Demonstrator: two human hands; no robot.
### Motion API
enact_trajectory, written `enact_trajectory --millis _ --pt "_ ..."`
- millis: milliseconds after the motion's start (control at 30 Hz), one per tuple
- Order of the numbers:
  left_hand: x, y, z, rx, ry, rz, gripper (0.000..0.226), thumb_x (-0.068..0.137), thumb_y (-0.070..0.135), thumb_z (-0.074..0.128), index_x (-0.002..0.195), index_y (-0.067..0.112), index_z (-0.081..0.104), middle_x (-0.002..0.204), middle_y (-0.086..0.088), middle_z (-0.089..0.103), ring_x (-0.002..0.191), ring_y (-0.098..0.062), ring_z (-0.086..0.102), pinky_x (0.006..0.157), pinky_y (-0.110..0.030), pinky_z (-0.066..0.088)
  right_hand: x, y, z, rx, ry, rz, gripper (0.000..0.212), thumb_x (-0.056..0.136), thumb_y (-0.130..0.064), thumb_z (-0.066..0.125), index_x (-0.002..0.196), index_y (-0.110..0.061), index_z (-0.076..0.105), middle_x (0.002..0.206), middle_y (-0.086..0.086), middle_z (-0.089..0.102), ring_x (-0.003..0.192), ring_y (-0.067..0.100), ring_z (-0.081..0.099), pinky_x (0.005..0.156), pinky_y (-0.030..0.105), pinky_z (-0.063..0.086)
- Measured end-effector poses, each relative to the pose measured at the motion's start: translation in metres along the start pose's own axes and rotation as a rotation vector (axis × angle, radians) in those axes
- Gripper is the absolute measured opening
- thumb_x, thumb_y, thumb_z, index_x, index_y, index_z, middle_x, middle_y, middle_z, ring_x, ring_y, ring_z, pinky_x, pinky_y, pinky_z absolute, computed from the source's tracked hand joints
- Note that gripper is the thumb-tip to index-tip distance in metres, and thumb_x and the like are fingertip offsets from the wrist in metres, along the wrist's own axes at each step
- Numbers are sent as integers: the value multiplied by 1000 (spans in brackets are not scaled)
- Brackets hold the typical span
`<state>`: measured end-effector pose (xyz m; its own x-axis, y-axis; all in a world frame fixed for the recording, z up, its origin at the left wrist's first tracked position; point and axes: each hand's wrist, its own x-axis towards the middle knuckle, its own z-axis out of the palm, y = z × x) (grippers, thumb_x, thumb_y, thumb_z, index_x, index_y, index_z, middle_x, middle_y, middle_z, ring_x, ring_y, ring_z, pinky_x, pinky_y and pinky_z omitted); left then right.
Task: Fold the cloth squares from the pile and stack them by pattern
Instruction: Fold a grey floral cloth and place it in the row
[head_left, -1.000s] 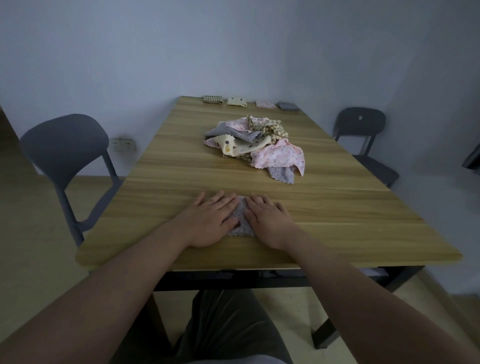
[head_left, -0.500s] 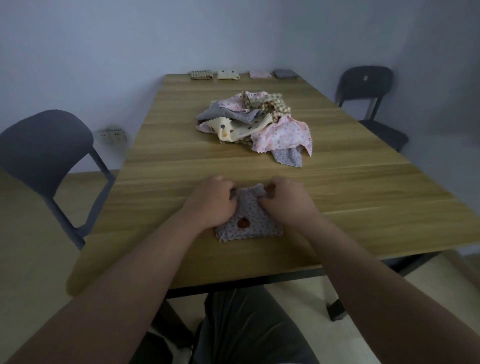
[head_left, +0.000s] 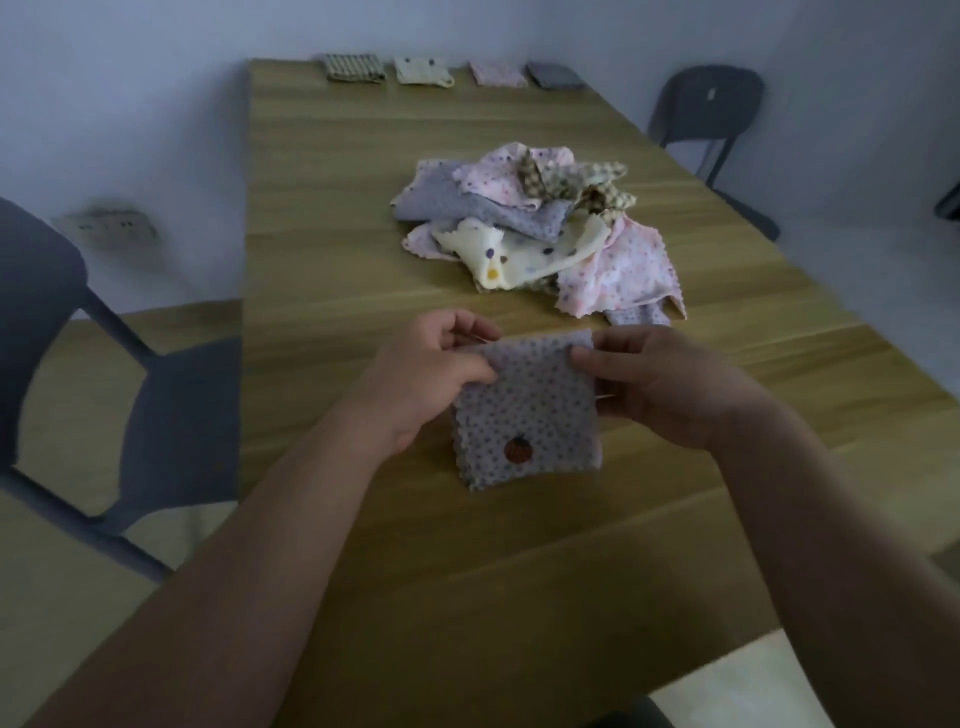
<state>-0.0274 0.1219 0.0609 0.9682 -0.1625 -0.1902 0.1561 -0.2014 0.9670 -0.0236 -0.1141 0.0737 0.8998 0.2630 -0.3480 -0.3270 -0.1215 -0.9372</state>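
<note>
Grey dotted cloth (head_left: 530, 415) lifted over table (head_left: 322, 270).
Left hand (head_left: 426, 371), right hand (head_left: 660, 387) pinch top corners; folded edge far, near edge hanging.

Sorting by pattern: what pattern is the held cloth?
The cloth is grey, dotted, with one red motif; head view.

The folded cloth (head_left: 530, 415) is grey-lilac with small dark dots and one red-brown round motif. The pile (head_left: 540, 234) mixes pink dotted, cream with coloured spots, plain-looking grey and tan-checked squares. At the far edge lie a tan checked stack (head_left: 356, 67), a cream spotted stack (head_left: 422, 70), a pink stack (head_left: 496, 73) and a grey stack (head_left: 555, 75). The worktop (head_left: 332, 260) is light wood grain. The left chair (head_left: 171, 415) and the right chair (head_left: 706, 104) are dark grey.
</note>
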Motion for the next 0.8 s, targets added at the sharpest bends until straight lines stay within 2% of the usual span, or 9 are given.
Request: enact_trajectory --millis 67,133,233,333,467,567,667,734,800 --pt "-3 17 -25 -79 4 -45 33 82 0 75 104 25 73 106 1 73 97 -14 70 77 -28 55 5 -21 17 81 48 -2 32 81 -20 72 107 -2 68 101 12 73 94 27 72 82 41 60" --pt "-14 36 -45 -162 11 -113 36 83 3 77 110 26 74 107 2 75 94 -12 73 78 -26 57 3 -44 36 93 108 -20 26 80 -22 73 99 -5 69 95 12 74 90 27 73 78 39 60" --pt "-27 81 -76 -201 51 -201 30 81 7 82 104 25 75 100 3 78 94 -13 75 91 -35 57 -6 -101 61 4 180 -94 18 83 -24 76 94 -10 74 93 12 77 89 26 74 75 36 60" --pt "-47 140 -101 -147 117 -261 18 84 10 80 99 18 74 99 -2 77 90 -16 74 80 -30 58 -24 -166 83 -70 209 -136 9 89 -22 76 92 -14 76 87 9 77 84 23 74 77 45 61" --pt "-64 188 -118 -200 170 -331 14 89 15 76 103 14 73 101 -5 77 93 -23 74 88 -46 60 -38 -216 98 -143 237 -155 11 90 -25 77 93 -14 76 85 5 78 86 28 74 81 54 59" --pt "-65 218 -138 -151 213 -290 17 89 21 77 104 20 71 100 1 77 93 -21 74 90 -49 59 -37 -245 105 -163 262 -161 10 90 -31 77 89 -21 77 86 1 78 85 23 75 79 55 60" --pt "-62 231 -159 -145 266 -253 25 89 18 77 111 19 66 103 0 76 92 -18 74 83 -42 61 -26 -253 117 -106 189 -111 15 90 -36 76 97 -23 77 92 4 78 89 24 75 81 52 61" --pt "-60 231 -179 -141 309 -224 30 89 16 77 116 16 64 105 -1 75 91 -17 74 80 -39 61 -18 -253 130 23 101 -54 17 92 -26 74 105 -16 75 99 8 78 94 26 75 84 46 62" --pt "-63 227 -195 -167 336 -230 35 88 14 78 120 12 63 108 -5 75 92 -20 75 83 -43 61 -18 -252 144 91 29 -7 17 92 -11 72 109 -9 73 102 11 77 97 27 74 86 41 61"
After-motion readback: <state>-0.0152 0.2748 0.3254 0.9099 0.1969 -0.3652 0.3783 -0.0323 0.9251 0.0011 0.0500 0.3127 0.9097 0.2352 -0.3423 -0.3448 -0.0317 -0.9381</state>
